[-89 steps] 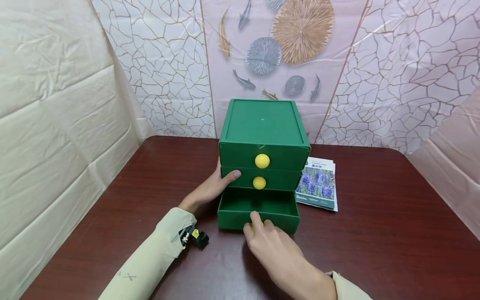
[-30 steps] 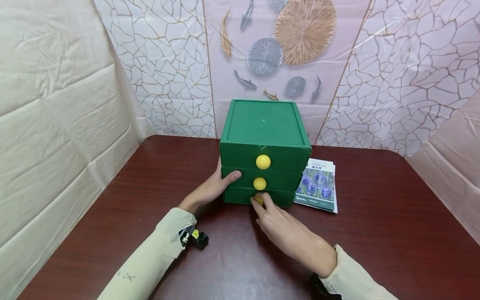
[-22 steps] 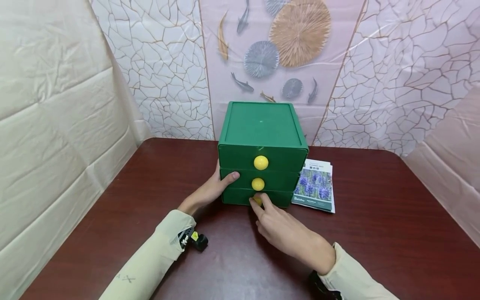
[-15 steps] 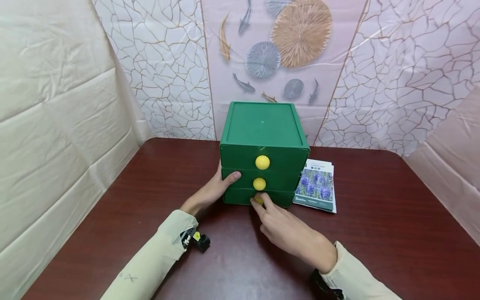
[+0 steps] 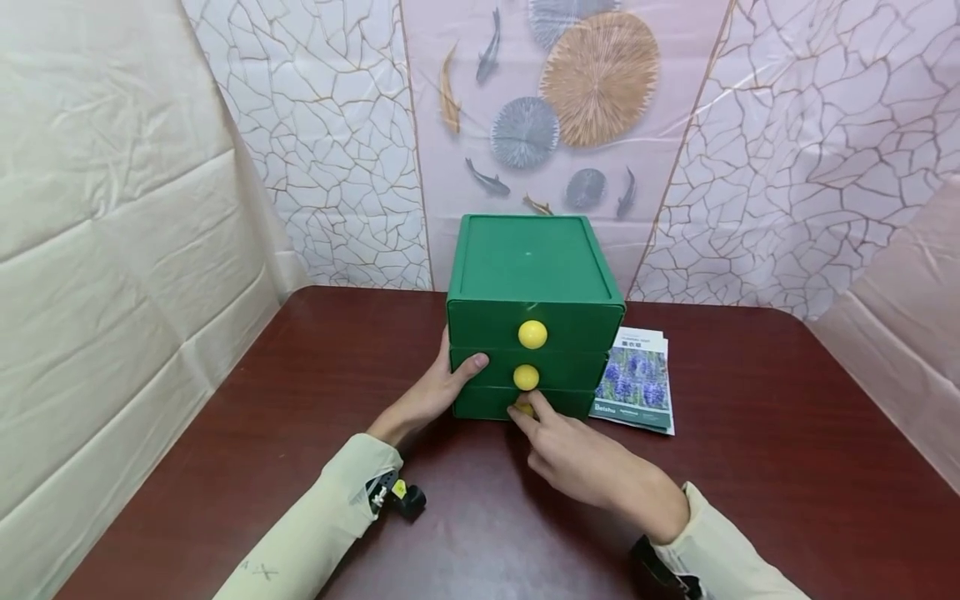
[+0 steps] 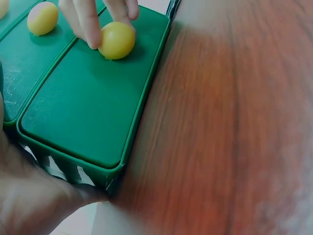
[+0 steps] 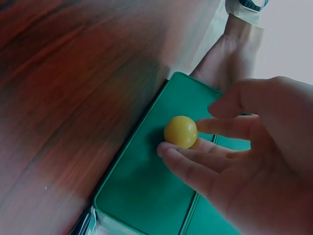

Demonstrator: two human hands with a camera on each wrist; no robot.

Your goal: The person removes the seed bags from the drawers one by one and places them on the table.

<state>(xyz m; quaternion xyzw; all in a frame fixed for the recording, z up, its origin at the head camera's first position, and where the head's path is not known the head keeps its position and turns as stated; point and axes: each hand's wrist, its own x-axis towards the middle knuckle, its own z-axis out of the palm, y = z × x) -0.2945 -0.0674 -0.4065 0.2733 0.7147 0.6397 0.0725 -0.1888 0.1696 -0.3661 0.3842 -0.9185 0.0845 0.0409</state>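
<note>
A green drawer unit (image 5: 534,260) with three stacked drawers stands on the table, each drawer with a round yellow knob. My left hand (image 5: 427,396) grips its left side, thumb on the middle drawer's front edge and fingers hidden along the side wall. At the bottom drawer (image 5: 483,403), which sits flush in the unit, my right hand (image 5: 585,462) holds the knob (image 7: 180,131) between its fingers. The right wrist view shows fingers on both sides of that knob, with the thumb (image 7: 230,105) apart from it. Above are the middle knob (image 5: 526,377) and top knob (image 5: 532,334).
Printed packets (image 5: 637,383) with purple flowers lie flat at the unit's right side, partly behind it. The dark red-brown wooden table (image 5: 765,450) extends to both sides. A pale cloth (image 5: 112,275) hangs at the left, and a patterned curtain (image 5: 337,167) hangs behind.
Three seconds ago the bottom drawer was pulled out; by one second ago my right hand had moved forward with it into the unit. Both hands have stayed in place since; the view has tilted slightly.
</note>
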